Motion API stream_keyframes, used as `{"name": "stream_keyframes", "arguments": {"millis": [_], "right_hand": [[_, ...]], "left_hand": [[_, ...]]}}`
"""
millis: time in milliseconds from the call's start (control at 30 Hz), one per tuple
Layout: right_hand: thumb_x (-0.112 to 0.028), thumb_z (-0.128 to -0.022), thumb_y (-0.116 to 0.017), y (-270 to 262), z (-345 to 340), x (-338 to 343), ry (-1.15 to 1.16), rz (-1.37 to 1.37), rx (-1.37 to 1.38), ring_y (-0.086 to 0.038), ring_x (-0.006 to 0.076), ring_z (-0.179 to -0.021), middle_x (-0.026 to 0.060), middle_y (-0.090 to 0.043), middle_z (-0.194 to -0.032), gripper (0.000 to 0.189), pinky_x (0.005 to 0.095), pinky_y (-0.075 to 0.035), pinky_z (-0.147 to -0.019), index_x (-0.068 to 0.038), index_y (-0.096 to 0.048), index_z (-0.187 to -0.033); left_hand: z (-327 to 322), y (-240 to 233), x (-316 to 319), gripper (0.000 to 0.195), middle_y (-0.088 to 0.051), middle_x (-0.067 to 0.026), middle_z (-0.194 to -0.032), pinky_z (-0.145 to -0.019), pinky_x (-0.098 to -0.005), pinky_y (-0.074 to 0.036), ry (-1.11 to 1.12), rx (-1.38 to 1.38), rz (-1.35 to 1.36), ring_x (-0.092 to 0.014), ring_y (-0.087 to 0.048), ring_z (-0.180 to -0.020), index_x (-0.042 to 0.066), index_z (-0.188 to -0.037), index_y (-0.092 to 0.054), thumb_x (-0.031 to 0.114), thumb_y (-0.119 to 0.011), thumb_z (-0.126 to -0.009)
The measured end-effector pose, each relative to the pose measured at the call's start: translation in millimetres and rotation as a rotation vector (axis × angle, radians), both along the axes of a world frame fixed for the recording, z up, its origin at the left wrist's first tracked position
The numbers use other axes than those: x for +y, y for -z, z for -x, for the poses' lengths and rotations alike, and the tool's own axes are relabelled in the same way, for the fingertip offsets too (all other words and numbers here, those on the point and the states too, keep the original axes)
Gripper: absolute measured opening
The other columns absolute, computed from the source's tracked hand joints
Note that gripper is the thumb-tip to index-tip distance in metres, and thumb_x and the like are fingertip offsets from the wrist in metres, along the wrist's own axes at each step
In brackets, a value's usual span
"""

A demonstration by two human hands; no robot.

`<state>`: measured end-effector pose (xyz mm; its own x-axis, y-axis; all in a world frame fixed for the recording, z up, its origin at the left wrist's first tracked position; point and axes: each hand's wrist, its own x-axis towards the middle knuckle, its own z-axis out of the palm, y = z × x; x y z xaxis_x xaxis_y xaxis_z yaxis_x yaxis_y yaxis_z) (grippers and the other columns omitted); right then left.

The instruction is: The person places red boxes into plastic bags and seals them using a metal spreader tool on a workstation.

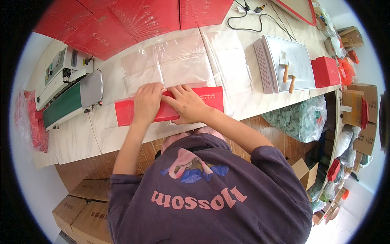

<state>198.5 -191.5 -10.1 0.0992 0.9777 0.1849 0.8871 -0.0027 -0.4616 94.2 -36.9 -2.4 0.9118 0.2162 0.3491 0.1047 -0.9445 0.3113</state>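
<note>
A long, flat red box [213, 96] with small gold print lies across the near part of the table in front of me. Clear plastic film [124, 103] covers its left end. My left hand [147, 102] is bent over the box left of its middle, fingertips drawn together on the film at the far edge. Across the box lies my right hand [190, 105], its fingers over the far side and its thumb near the front edge. The two hands almost touch. My palms hide the middle of the box.
Clear plastic bags [182, 61] lie flat beyond the box. A band sealer [70, 85] with a green belt stands left. Large red boxes [122, 27] are stacked behind. At right, two wooden-handled scrapers [285, 71] rest on a metal-topped device [300, 61], beside a red carton [324, 71].
</note>
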Motion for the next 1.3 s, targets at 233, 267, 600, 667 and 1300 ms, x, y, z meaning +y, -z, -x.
{"name": "stream_keyframes", "arguments": {"millis": [233, 267, 600, 667, 1300], "right_hand": [[-0.018, -0.077, -0.072, -28, -38, -29, 0.110, -0.285, 0.270, -0.054, 0.0295, -0.109, 0.0117, -0.059, -0.113, 0.041, 0.0413, -0.041, -0.096, -0.004, -0.059, -0.113], [-0.015, -0.079, -0.069, -28, -53, -42, 0.193, -0.331, 0.333, -0.056, 0.0279, -0.106, 0.0106, -0.061, -0.110, 0.035, 0.0398, -0.042, -0.094, -0.004, -0.060, -0.111], [-0.004, -0.073, -0.058, 182, -121, -117, 0.802, -0.119, 0.840, -0.059, 0.0274, -0.105, 0.0166, -0.060, -0.116, 0.054, 0.0365, -0.048, -0.092, -0.004, -0.055, -0.127], [-0.005, -0.076, -0.057, 195, -122, -109, 0.730, -0.115, 0.849, -0.057, 0.0254, -0.107, 0.0155, -0.060, -0.117, 0.052, 0.0350, -0.046, -0.093, -0.005, -0.055, -0.127], [-0.023, -0.090, -0.064, 113, -141, -92, 0.383, -0.139, 1.225, -0.062, 0.0134, -0.092, 0.0052, -0.068, -0.095, 0.020, 0.0302, -0.046, -0.087, -0.004, -0.064, -0.098]], "left_hand": [[8, 22, -16, 0.009, -0.066, -0.0101, -0.090, -0.083, -0.0413, -0.044, -0.222, -0.015, 0.174, -0.030, -0.061, -0.087, 0.005, -0.090, -0.059, 0.013, -0.057, -0.092], [9, 23, -16, 0.008, -0.066, -0.0103, -0.091, -0.084, -0.0416, -0.044, -0.219, -0.020, 0.173, -0.030, -0.061, -0.088, 0.005, -0.090, -0.059, 0.013, -0.056, -0.092], [48, 32, -32, 0.012, -0.066, -0.0133, -0.099, -0.087, -0.0420, -0.042, -0.203, -0.021, 0.100, -0.031, -0.058, -0.092, 0.001, -0.096, -0.058, 0.013, -0.054, -0.095], [50, 33, -35, 0.013, -0.066, -0.0130, -0.100, -0.087, -0.0412, -0.042, -0.204, -0.034, 0.104, -0.031, -0.058, -0.093, 0.001, -0.097, -0.058, 0.013, -0.054, -0.096], [4, 27, -13, 0.011, -0.069, -0.0110, -0.099, -0.085, -0.0370, -0.045, -0.234, -0.005, 0.187, -0.027, -0.062, -0.091, 0.002, -0.093, -0.060, 0.010, -0.054, -0.096]]}}
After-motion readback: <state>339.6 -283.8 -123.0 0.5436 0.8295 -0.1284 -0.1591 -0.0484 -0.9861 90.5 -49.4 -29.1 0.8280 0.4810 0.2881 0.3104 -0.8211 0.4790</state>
